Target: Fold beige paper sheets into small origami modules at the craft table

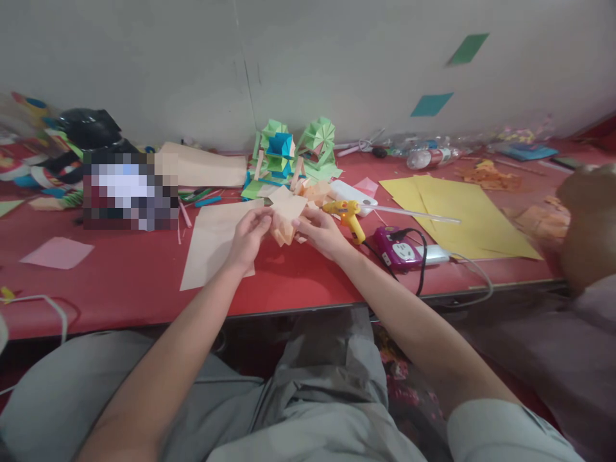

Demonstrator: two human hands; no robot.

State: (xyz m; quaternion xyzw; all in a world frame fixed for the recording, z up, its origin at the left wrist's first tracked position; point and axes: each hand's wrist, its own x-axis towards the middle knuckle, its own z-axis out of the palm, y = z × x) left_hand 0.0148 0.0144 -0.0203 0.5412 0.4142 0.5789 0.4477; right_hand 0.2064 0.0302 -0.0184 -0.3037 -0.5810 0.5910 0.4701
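Between my hands, just above the table's front half, is a pale peach folded-paper piece (pixel 285 221) with a flat square top and pleated sides below. My left hand (pixel 251 234) pinches its left edge between thumb and fingers. On the other side, my right hand (pixel 320 230) grips the right edge, its far fingers partly hidden behind the paper. A yellow glue gun (pixel 350 215) with a long clear glue stick lies right beside my right hand. Under my left hand rests a large cream paper sheet (pixel 212 237). Behind the piece stand green and blue folded-paper shapes (pixel 280 154).
A purple power socket block (pixel 398 249) with cables sits at the right, near yellow paper sheets (pixel 462 212). Plastic bottles (pixel 430 156) lie along the wall. A pink paper square (pixel 58 252) is at the left. Another person's arm (pixel 590 224) is at the far right.
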